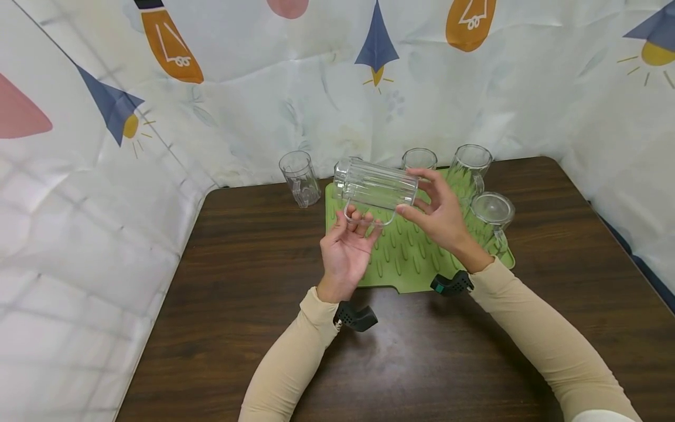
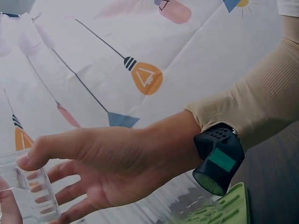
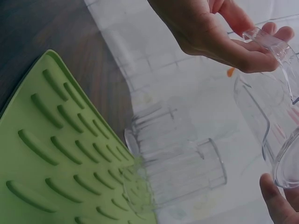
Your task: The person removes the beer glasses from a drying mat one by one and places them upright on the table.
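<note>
A clear glass mug (image 1: 379, 186) is held sideways above the green mat (image 1: 392, 264), its handle pointing down toward the person. My left hand (image 1: 345, 255), palm up, pinches the handle between thumb and fingers. With thumb and fingers spread around the mug's right end, my right hand (image 1: 440, 214) grips it there. The right wrist view shows the left hand (image 3: 229, 42) on the handle (image 3: 268, 42) up close. In the left wrist view, the right hand (image 2: 100, 165) has its thumb and fingers on opposite sides of the glass.
Behind the held mug, another glass (image 1: 419, 157) stands at the mat's back edge. To its right are a tall mug (image 1: 471, 167) and an upside-down mug (image 1: 493, 214). One more glass mug (image 1: 300, 179) stands left of the mat on the dark wooden table (image 1: 248, 281). A patterned cloth (image 1: 327, 76) hangs behind.
</note>
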`<state>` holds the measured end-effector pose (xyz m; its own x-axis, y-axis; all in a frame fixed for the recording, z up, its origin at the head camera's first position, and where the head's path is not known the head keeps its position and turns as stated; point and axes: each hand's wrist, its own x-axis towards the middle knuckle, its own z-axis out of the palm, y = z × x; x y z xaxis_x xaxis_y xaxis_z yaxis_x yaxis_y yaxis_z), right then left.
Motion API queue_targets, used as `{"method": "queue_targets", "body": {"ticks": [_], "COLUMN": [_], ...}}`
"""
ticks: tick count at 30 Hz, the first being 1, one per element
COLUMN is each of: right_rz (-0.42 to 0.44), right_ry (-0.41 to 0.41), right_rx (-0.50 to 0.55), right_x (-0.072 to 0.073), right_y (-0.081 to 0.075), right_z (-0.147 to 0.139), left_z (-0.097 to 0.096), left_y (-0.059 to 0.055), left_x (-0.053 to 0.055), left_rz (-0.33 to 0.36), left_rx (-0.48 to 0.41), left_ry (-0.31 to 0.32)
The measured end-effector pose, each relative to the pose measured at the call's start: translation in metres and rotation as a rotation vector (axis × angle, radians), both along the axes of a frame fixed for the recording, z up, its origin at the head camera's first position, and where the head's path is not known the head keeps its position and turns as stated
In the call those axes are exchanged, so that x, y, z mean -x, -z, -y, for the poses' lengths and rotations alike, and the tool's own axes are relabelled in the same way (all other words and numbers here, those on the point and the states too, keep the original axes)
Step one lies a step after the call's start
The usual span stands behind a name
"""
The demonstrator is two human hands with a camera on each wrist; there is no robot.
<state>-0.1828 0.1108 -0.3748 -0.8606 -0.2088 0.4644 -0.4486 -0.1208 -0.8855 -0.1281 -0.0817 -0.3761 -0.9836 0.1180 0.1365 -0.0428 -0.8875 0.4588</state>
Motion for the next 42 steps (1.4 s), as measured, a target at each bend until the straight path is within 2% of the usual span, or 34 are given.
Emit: {"method": "queue_targets", "body": {"ticks": [9, 17, 21, 24, 28, 35, 42], "right_rz": [0.029, 0.037, -0.005, -0.027, -0.059, -0.108, -0.169], "right_ry": [-0.024, -0.019, 0.021, 0.042, 0.076, 0.112, 0.121], "right_rx": [-0.023, -0.110, -0.151, -0.133, -0.090, -0.056, -0.034], "right_x": [-0.002, -0.003, -0.002, -0.002, 0.000, -0.001, -0.004], "right_y": [-0.001, -0.005, -0.008, -0.010, -0.014, -0.027, -0.038], "right_z": [-0.002, -0.003, -0.004, -0.006, -0.012, -0.019, -0.026], "left_z": [0.000, 0.001, 0.005, 0.008, 0.014, 0.026, 0.038], "left_y": [-0.002, -0.008, -0.009, -0.010, -0.012, -0.018, -0.024], "left_x": [-0.001, -0.005, -0.006, -0.006, -0.006, -0.006, -0.006], "left_rz": [-0.053, -0.046, -0.096, -0.140, -0.159, -0.152, -0.134], "left_rx": [0.028, 0.048, 0.080, 0.109, 0.165, 0.351, 0.499], "left_ry": [-0.014, -0.032, -0.041, -0.056, -0.091, -0.172, -0.266]}}
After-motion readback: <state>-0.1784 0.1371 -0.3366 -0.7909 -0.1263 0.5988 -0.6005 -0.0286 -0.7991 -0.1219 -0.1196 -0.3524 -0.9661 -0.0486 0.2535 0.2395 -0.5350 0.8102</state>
